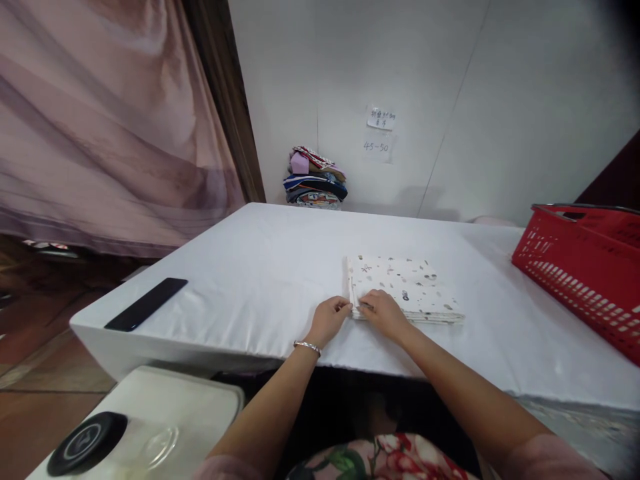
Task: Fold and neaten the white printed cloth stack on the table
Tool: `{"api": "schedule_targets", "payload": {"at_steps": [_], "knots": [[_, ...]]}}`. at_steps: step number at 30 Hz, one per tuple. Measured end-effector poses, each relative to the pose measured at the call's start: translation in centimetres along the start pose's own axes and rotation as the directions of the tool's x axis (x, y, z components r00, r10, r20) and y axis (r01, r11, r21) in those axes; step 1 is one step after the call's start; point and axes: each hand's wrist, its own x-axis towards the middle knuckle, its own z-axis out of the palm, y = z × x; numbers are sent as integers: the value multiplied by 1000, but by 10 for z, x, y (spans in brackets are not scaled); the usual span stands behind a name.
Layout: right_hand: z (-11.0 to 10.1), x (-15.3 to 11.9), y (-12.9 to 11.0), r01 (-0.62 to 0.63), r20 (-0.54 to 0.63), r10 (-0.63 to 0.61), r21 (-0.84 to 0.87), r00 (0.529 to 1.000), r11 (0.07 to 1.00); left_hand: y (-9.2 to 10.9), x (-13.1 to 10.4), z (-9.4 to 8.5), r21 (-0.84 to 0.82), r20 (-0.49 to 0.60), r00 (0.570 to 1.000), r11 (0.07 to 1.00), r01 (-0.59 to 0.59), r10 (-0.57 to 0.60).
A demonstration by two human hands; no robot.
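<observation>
A folded white cloth with small grey and brown prints lies flat on the white-covered table, right of the middle. My left hand, with a silver bracelet on the wrist, pinches the cloth's near left corner between closed fingertips. Just right of it, my right hand rests on the cloth's near edge, its fingers curled and gripping the fabric near the same corner. Several layers show along the near edge.
A black phone-like slab lies at the table's left end. The red basket stands at the right. Folded fabrics are stacked beyond the far edge. A pale stool-like surface bears a round black object at lower left.
</observation>
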Motion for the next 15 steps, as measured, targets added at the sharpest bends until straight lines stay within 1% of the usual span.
{"api": "schedule_targets", "payload": {"at_steps": [4,7,9,12,15], "knots": [[5,0,6,10,-57,-5,80,998,997,3,-2,-2,-16,32,999,1000,-2,3],[6,1,5,9,-139,14,166,990,986,4,-3,-2,-14,32,999,1000,-8,8],[6,0,2,41,-183,-4,201,983,979,3,-3,-1,-21,33,999,1000,-19,20],[6,-2,-2,83,-191,-45,199,981,977,1,-2,0,-19,29,999,999,-30,31],[7,-3,-3,107,-193,-76,158,978,982,0,-1,1,-23,25,999,999,-39,39]]}}
